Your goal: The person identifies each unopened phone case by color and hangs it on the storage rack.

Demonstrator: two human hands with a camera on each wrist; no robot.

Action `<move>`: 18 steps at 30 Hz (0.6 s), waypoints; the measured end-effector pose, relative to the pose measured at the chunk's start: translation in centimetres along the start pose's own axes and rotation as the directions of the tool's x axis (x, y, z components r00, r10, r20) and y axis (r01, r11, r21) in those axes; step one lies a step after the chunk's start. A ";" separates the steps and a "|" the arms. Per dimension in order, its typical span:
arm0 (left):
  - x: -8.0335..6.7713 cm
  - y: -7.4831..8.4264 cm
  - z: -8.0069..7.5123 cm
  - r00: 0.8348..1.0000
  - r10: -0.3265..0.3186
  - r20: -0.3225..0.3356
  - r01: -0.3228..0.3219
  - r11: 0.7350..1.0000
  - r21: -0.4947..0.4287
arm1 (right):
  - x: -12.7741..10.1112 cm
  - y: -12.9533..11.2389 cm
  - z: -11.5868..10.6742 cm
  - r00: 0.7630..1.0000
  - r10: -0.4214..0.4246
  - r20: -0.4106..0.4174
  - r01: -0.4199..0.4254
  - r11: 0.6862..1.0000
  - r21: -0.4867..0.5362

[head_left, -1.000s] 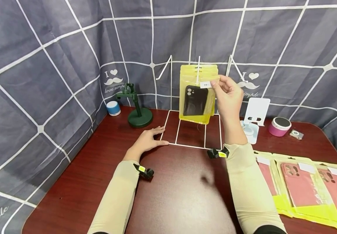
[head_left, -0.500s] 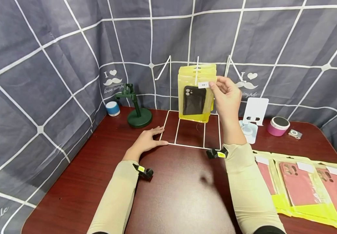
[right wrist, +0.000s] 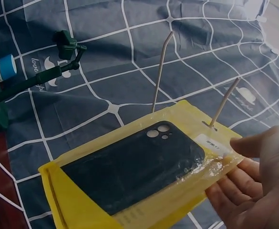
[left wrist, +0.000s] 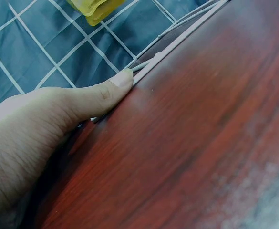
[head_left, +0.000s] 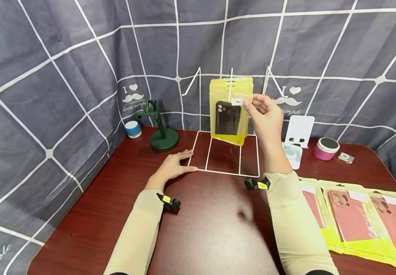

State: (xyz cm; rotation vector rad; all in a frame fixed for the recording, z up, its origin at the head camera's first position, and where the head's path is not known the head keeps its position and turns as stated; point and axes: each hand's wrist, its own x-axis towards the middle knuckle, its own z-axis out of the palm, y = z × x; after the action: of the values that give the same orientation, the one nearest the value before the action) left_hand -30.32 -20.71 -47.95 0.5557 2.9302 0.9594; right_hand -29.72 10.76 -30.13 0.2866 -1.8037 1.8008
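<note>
My right hand [head_left: 268,116] pinches the right edge of a yellow bag holding a black phone case [head_left: 228,117], beside its white label. This bag hangs on the middle prong of a white wire rack [head_left: 232,173], in front of other yellow bags. The right wrist view shows the prong [right wrist: 224,102] passing through the slot at the bag's top, with the thumb over the front and fingers behind. Down at the rack's front left corner, my left hand [head_left: 172,165] rests with thumb and fingers spread against the base wire. In the left wrist view the thumb [left wrist: 115,86] lies along that wire.
Bags with pink phone cases [head_left: 351,215] lie at the right. Behind them stand a white phone stand [head_left: 299,130], a pink speaker [head_left: 326,149] and a small silver gadget [head_left: 346,157]. A green stand [head_left: 164,138] and a blue speaker [head_left: 133,129] are at the back left.
The held bag has shifted slightly and hangs a little straighter beneath the prong, the right hand still at its edge. The left hand stays at the rack's corner.
</note>
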 end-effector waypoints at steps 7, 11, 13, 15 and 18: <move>0.1 0.1 0.0 1.000 -0.009 0.010 0.009 1.000 0.005 | -1.1 0.3 -1.3 0.993 0.069 0.099 -0.059 0.993 -0.105; 0.1 0.1 0.0 1.000 -0.005 0.005 0.005 1.000 -0.001 | -1.6 0.7 -2.4 0.990 0.058 0.127 -0.039 0.988 -0.147; 0.1 0.1 0.0 1.000 -0.004 -0.002 0.004 1.000 -0.007 | -1.9 0.8 -3.1 0.988 0.051 0.145 -0.027 0.985 -0.168; 0.1 0.1 0.1 1.000 -0.001 -0.005 0.001 1.000 -0.007 | -2.3 0.8 -3.7 0.985 0.049 0.163 -0.017 0.981 -0.191; 0.1 0.1 0.1 1.000 -0.001 -0.007 0.001 1.000 -0.001 | -2.9 1.0 -4.9 0.980 0.052 0.193 -0.004 0.971 -0.237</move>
State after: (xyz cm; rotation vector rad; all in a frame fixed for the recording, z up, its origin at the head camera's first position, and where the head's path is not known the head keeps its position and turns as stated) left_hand -30.35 -20.50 -47.98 0.5522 2.9354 0.9651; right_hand -26.68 14.86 -32.81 0.3584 -2.1486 1.6017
